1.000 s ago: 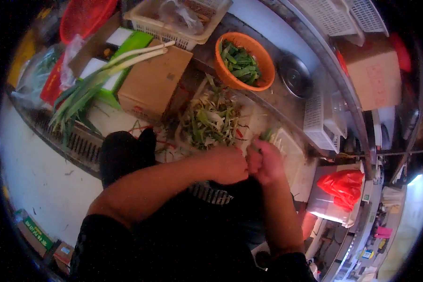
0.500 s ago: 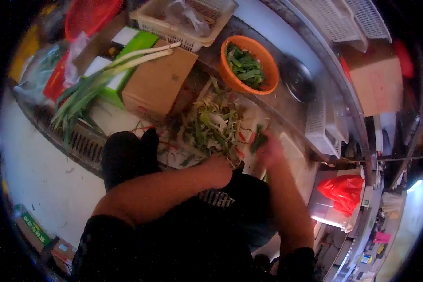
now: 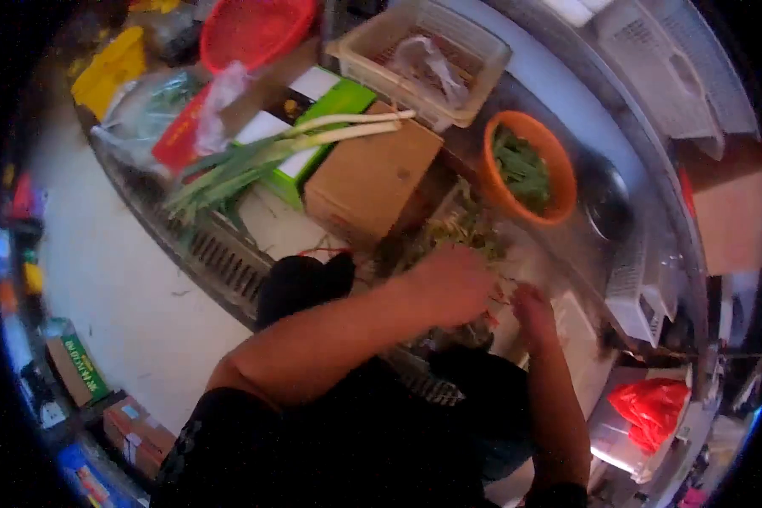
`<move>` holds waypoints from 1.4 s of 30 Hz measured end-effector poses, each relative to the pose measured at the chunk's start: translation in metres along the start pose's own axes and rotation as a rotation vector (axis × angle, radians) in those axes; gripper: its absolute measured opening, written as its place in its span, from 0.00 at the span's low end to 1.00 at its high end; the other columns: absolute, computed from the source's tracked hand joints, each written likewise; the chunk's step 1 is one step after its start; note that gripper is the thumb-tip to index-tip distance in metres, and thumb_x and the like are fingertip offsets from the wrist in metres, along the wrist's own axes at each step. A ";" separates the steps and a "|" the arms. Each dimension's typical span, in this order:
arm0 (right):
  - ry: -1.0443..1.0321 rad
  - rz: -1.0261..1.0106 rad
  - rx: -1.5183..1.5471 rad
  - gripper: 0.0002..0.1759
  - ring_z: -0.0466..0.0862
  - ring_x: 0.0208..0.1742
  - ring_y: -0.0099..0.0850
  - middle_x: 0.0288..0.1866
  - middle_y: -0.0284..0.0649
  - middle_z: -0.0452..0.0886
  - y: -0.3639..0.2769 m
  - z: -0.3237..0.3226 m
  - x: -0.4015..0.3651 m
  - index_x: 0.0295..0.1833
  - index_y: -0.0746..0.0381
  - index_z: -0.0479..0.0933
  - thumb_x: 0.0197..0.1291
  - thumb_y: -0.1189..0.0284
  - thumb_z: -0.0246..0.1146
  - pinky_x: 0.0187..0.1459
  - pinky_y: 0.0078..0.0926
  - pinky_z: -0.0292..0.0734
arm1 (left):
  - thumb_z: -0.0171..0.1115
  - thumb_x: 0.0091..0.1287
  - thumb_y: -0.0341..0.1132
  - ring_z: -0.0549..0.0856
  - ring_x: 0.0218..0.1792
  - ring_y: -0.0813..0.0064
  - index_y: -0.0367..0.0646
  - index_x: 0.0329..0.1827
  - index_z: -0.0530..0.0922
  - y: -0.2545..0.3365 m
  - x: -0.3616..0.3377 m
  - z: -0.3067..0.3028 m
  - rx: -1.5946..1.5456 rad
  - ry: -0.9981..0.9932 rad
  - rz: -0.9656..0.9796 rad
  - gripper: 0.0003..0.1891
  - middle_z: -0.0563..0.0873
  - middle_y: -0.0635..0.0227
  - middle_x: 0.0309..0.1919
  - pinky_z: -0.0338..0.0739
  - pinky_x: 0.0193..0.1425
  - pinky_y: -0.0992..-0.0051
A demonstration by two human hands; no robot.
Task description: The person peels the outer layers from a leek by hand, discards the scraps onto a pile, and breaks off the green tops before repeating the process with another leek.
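Observation:
My left hand (image 3: 457, 286) is over the front of a heap of green and pale vegetable trimmings (image 3: 461, 230). Its fingers are blurred, so any held thing cannot be made out. Just right of it is my right hand (image 3: 531, 306), raised, its fingers also smeared. An orange basket (image 3: 488, 165) of cut green leaves (image 3: 521, 169) stands beyond the hands. Long leeks (image 3: 313, 140) lie across a cardboard box (image 3: 368, 173) and a green-and-white box (image 3: 295, 173) at the left.
Behind the boxes sits a beige crate (image 3: 372, 63) with a plastic bag, beside a red basin (image 3: 254, 34). A round metal lid (image 3: 605, 199) and white baskets (image 3: 639, 296) are at the right. A red bag (image 3: 649, 411) lies on a bin at the lower right.
The view has shifted, so the surroundings appear further right and lower. My left hand has moved forward over the trimmings. The green piece by my right hand no longer shows.

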State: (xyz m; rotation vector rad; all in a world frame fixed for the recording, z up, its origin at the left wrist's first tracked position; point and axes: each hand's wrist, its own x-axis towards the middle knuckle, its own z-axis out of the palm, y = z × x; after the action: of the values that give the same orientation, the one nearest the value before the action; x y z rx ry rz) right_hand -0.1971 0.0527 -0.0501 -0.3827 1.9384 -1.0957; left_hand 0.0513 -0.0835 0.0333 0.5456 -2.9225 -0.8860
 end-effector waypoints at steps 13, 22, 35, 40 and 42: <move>0.121 -0.258 -0.428 0.14 0.80 0.40 0.26 0.39 0.36 0.81 0.066 -0.141 -0.069 0.49 0.65 0.76 0.61 0.69 0.61 0.41 0.23 0.74 | 0.55 0.62 0.33 0.78 0.58 0.59 0.45 0.50 0.77 -0.371 -0.088 0.034 0.637 0.526 -0.656 0.13 0.78 0.55 0.54 0.73 0.57 0.55; 0.019 -0.247 -0.499 0.12 0.82 0.40 0.26 0.37 0.37 0.81 0.061 -0.105 -0.081 0.48 0.65 0.76 0.64 0.69 0.61 0.41 0.24 0.77 | 0.55 0.61 0.33 0.81 0.51 0.57 0.44 0.50 0.78 -0.338 -0.078 0.021 0.426 0.183 -0.769 0.14 0.79 0.57 0.51 0.74 0.51 0.63; -0.295 -0.633 -0.464 0.21 0.82 0.46 0.35 0.46 0.43 0.82 -0.055 0.026 -0.135 0.55 0.63 0.73 0.61 0.65 0.66 0.50 0.32 0.76 | 0.67 0.55 0.43 0.77 0.31 0.75 0.41 0.47 0.73 -0.033 -0.023 -0.116 -1.393 0.377 0.300 0.22 0.75 0.69 0.32 0.73 0.35 0.77; -0.019 -0.979 -0.394 0.25 0.81 0.44 0.37 0.47 0.42 0.81 -0.086 0.053 -0.158 0.55 0.63 0.73 0.57 0.61 0.70 0.47 0.33 0.76 | 0.64 0.58 0.50 0.78 0.38 0.72 0.41 0.45 0.72 0.028 0.023 -0.054 -1.721 0.016 0.662 0.23 0.77 0.67 0.32 0.73 0.46 0.74; -0.180 -0.747 -0.409 0.23 0.76 0.37 0.22 0.36 0.31 0.77 -0.083 0.049 -0.158 0.49 0.60 0.73 0.50 0.69 0.74 0.41 0.22 0.73 | 0.61 0.60 0.53 0.78 0.44 0.69 0.40 0.48 0.72 0.042 0.029 -0.022 -1.713 0.129 0.533 0.25 0.78 0.65 0.37 0.72 0.52 0.69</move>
State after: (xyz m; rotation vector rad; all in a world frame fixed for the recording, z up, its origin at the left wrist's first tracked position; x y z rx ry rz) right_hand -0.0765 0.0756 0.0886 -1.4655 1.8845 -1.0401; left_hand 0.0132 -0.0722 0.0728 -0.2917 -1.1161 -2.3414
